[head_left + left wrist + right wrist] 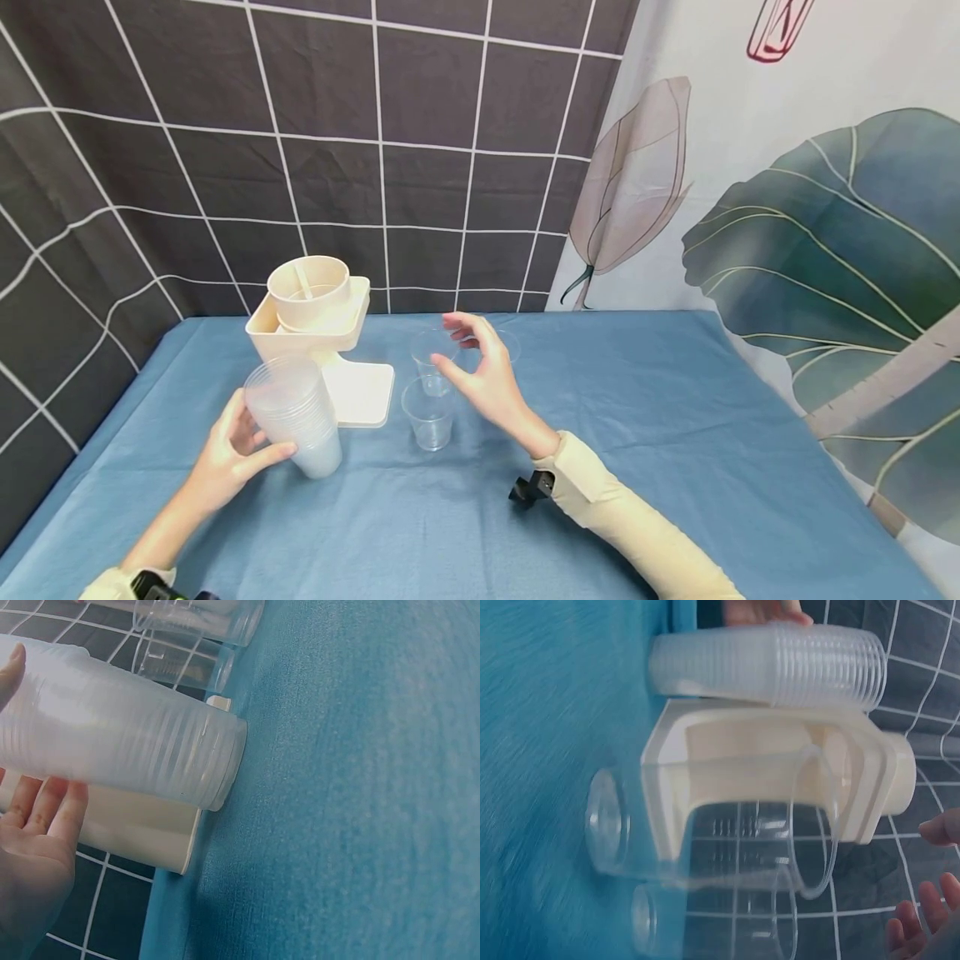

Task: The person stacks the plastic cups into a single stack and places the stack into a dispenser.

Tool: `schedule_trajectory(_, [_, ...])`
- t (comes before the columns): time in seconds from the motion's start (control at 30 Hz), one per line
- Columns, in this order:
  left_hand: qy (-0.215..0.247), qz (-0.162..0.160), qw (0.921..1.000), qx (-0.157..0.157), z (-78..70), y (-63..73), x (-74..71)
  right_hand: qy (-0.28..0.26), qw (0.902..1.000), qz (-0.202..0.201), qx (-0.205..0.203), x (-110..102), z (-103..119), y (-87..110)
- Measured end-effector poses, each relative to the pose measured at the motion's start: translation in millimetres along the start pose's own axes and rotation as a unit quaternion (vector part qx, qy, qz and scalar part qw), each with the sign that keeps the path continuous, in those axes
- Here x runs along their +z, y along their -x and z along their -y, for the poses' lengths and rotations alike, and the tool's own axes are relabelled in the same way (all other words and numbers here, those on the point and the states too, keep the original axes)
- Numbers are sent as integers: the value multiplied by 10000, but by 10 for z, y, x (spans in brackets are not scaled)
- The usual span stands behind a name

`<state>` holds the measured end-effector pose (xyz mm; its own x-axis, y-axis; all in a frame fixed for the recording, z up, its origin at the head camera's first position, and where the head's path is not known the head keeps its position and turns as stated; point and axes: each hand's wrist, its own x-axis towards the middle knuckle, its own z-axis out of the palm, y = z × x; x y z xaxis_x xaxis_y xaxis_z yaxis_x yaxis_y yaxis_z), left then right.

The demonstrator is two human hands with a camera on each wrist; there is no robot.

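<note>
A tall stack of translucent plastic cups (300,421) stands at the left in the head view, tilted slightly there. My left hand (234,454) grips it from the left side, with the thumb (9,675) on one side and the fingers on the other. Single clear plastic cups stand upright on the cloth: a front cup (431,429), another cup (423,346) behind it, and a third cup (512,343) partly hidden by my right hand. My right hand (487,379) hovers by these cups, fingers loosely bent and apart, holding nothing.
Just behind the cup stack stands a cream plastic stand (360,396) with a round, divided cup (307,292) on its upper tray. A blue cloth (675,433) covers the table. A dark gridded curtain (322,92) hangs behind, and a leaf-patterned one (825,250) at the right.
</note>
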<state>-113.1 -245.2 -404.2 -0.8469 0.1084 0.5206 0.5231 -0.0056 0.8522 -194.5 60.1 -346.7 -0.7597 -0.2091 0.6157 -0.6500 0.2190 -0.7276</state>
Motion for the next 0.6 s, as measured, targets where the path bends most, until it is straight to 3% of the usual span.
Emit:
schedule_trajectory(0.3, [-55,-14,10000,-66,-2,-7,-4,322,9993,-191,41,-161,-139,-8])
schedule_trajectory(0.6, [-75,-7,9999,-94,7,2,-13,639,9964,-360,417,-323,-253,3])
